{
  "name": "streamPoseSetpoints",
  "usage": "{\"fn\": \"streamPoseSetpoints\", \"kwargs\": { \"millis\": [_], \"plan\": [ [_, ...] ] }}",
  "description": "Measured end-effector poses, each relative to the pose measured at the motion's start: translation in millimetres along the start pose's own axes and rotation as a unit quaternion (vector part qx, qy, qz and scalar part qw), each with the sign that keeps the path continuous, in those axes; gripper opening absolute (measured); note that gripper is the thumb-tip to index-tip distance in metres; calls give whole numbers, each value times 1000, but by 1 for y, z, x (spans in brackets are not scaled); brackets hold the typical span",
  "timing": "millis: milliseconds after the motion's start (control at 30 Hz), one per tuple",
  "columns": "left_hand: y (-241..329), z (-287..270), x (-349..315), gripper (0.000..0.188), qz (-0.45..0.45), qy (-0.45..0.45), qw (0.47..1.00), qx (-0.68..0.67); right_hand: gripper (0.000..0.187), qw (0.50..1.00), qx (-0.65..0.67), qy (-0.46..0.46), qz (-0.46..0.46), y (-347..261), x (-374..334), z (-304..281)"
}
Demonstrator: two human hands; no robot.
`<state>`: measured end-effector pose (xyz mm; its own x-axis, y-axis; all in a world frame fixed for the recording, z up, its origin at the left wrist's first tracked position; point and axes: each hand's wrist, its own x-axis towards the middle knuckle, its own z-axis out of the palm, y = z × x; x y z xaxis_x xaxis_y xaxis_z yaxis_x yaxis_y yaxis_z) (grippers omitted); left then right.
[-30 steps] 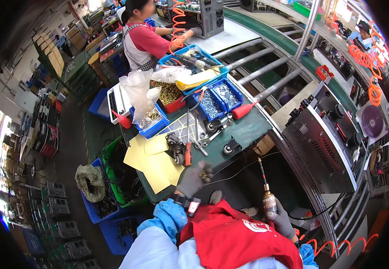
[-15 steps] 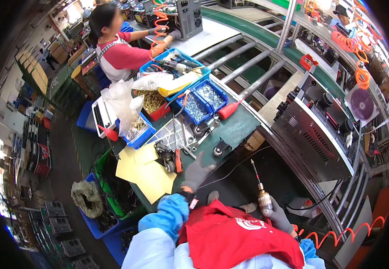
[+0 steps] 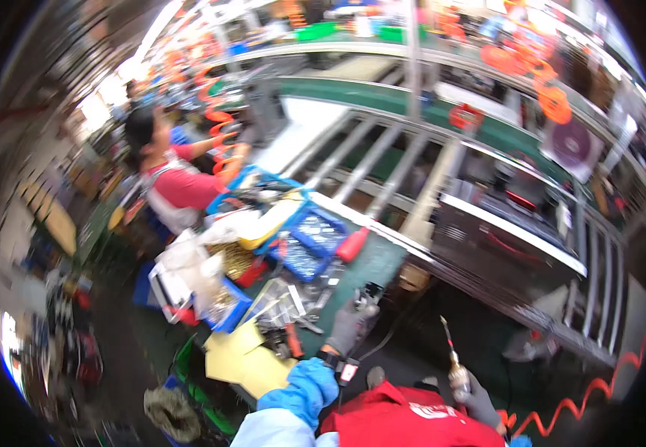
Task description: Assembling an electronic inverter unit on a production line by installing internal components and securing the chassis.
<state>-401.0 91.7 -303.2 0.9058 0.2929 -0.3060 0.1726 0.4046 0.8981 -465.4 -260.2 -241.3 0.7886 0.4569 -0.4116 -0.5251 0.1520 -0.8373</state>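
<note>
My left hand (image 3: pixel 347 328), in a grey glove, has its fingers closed around a small caster wheel (image 3: pixel 368 296) at the front edge of the green worktop (image 3: pixel 379 261). Motion blur softens the fingertips there. Lower right, my gloved right hand (image 3: pixel 481 404) grips an air screwdriver (image 3: pixel 458 378), its long bit pointing up and away from me. To the left of my left hand lie a red-handled tool (image 3: pixel 294 340) and yellow sheets (image 3: pixel 245 356).
Blue bins of screws (image 3: pixel 312 235) and a red-handled screwdriver (image 3: pixel 353 244) sit farther back. A dark metal case (image 3: pixel 498 246) rests on the roller conveyor (image 3: pixel 375 160) at right. An orange coiled hose (image 3: pixel 572 406) hangs nearby. A co-worker (image 3: pixel 181 179) stands at far left.
My left hand has moved forward from open fingers to the caster wheel and closed on it. My right hand keeps the air screwdriver. The whole view has tilted upward and blurred.
</note>
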Motion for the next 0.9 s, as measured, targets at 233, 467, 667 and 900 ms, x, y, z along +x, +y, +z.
{"fn": "streamPoseSetpoints", "kwargs": {
  "millis": [233,467,667,900],
  "plan": [
    [36,145,1,20,-346,-356,840,-219,74,993,-37,115,14,-50,-39,-37],
    [9,285,-5,28,-338,-372,853,-145,74,976,16,214,-46,-68,-84,-60],
    [-8,348,-27,21,-276,-339,897,-65,75,969,45,233,-64,-63,-101,-81],
    [-16,379,-45,28,-231,-375,897,26,74,966,67,233,-84,-63,-101,-106]
  ]
}}
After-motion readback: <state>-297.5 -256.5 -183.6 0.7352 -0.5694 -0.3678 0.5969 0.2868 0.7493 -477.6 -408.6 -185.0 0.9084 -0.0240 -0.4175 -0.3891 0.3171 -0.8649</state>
